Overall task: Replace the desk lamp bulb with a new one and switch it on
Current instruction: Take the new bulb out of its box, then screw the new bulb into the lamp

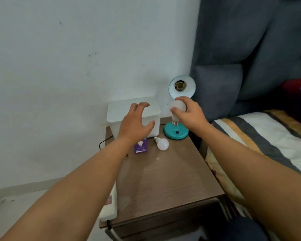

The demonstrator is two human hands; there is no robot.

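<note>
The right hand holds a white bulb by its globe, fingers wrapped around the dome. The bulb's long axis runs roughly vertical, screw base pointing toward 6 o'clock, over the teal lamp base. The lamp shade sits at 12 o'clock from the bulb, its empty socket facing the camera. The left hand is spread wide and holds nothing, hovering in front of the white box.

A second bulb lies on the surface at 7 o'clock from the lamp base, screw base toward 10 o'clock, beside a purple carton.

Handling: the bulb is probably light, smooth and breakable. Grip the globe at its widest part, with moderate pressure. The base must turn toward the socket before threading.
</note>
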